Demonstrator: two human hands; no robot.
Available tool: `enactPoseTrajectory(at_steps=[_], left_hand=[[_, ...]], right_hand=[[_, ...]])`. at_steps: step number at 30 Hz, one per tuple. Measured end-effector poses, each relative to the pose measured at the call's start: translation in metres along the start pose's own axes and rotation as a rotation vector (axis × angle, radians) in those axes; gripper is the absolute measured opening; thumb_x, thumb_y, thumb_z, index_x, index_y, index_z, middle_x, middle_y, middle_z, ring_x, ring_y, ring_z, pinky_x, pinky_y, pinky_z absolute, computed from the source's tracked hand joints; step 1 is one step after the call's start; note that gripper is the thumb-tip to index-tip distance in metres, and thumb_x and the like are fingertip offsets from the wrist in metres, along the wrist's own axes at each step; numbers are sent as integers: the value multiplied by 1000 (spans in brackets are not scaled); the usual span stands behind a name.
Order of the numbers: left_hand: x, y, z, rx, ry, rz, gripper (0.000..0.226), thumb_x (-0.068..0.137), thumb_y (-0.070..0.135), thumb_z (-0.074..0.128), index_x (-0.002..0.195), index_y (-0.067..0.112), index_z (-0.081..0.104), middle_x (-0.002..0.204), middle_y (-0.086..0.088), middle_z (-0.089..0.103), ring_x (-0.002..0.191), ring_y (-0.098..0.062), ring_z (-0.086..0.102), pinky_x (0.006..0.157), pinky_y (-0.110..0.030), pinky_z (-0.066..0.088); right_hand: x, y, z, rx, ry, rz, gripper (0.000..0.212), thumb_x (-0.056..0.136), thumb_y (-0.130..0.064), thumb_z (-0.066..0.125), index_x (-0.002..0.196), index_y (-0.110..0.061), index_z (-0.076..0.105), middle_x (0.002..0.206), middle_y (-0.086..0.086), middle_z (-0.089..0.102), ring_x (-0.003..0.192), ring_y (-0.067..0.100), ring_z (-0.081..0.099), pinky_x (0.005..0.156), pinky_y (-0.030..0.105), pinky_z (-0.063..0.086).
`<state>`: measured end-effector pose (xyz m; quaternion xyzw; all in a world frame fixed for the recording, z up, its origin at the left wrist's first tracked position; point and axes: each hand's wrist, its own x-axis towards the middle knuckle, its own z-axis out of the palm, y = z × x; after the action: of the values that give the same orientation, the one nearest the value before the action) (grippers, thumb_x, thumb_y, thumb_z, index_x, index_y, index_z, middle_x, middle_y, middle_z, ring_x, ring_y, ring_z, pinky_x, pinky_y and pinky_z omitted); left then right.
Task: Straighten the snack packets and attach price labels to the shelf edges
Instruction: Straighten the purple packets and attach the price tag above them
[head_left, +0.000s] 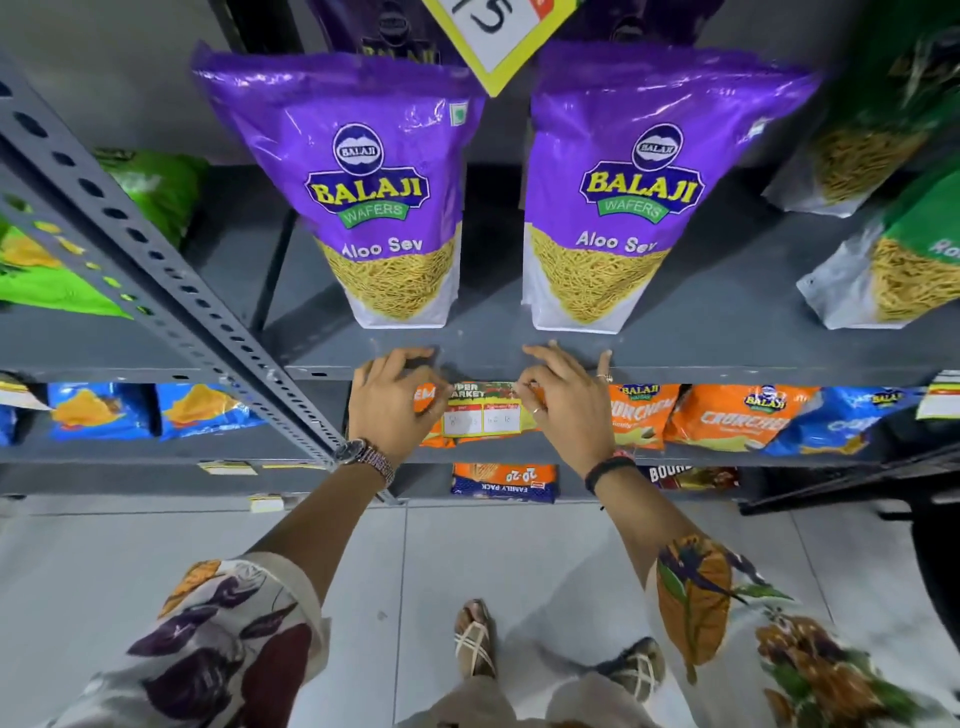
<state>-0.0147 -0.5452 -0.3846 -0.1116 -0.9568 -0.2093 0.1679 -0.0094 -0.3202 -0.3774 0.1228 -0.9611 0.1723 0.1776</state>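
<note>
Step in hand: fixing label (483, 413) to shelf edge (727, 375). Left hand (392, 402) pinches label's left end, right hand (563, 400) pinches right end; label hangs just below edge, between two purple packets (382, 192) standing upright above. Next move likely calls for pressing label flat and level along edge, centred under packets.

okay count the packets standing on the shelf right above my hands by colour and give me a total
Purple Aloo Sev packets: 2, the left one and the right one
Green-topped packets at the right edge: 2, the rear one and the front one, both partly cut off
Total: 4

Both hands, left and right, hold the price label at the shelf edge below them.
</note>
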Motion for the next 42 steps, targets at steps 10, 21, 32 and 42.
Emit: enactPoseTrajectory(at_steps=[10, 21, 32, 42], left_hand=[[7, 2, -1, 34, 7, 14, 11, 82, 32, 67, 82, 22, 68, 103, 0, 63, 84, -25, 56, 74, -38, 41], [17, 7, 3, 101, -13, -63, 24, 78, 40, 69, 76, 17, 65, 95, -3, 61, 77, -30, 52, 67, -38, 40], [27, 9, -11, 162, -22, 60, 26, 79, 36, 72, 76, 17, 53, 74, -2, 55, 59, -26, 50, 53, -31, 38], [65, 43, -112, 69, 239, 360, 8, 84, 10, 58, 91, 13, 59, 89, -2, 64, 78, -25, 52, 70, -34, 33]], right_hand=[[7, -5, 3, -6, 51, 83, 7, 83, -16, 69, 77, -19, 68, 110, 0, 70, 105, 23, 63, 95, 78, 27], [9, -12, 7, -25, 72, 184, 19, 85, -36, 65, 87, -18, 58, 86, 2, 68, 89, 27, 63, 96, 73, 33], [13, -14, 4, -106, 44, 167, 19, 85, -31, 67, 84, -17, 54, 76, 4, 63, 75, 29, 62, 90, 71, 39], [42, -28, -79, 294, 238, 135, 16, 87, -20, 63, 100, -12, 60, 98, 6, 68, 91, 27, 60, 72, 38, 47]])
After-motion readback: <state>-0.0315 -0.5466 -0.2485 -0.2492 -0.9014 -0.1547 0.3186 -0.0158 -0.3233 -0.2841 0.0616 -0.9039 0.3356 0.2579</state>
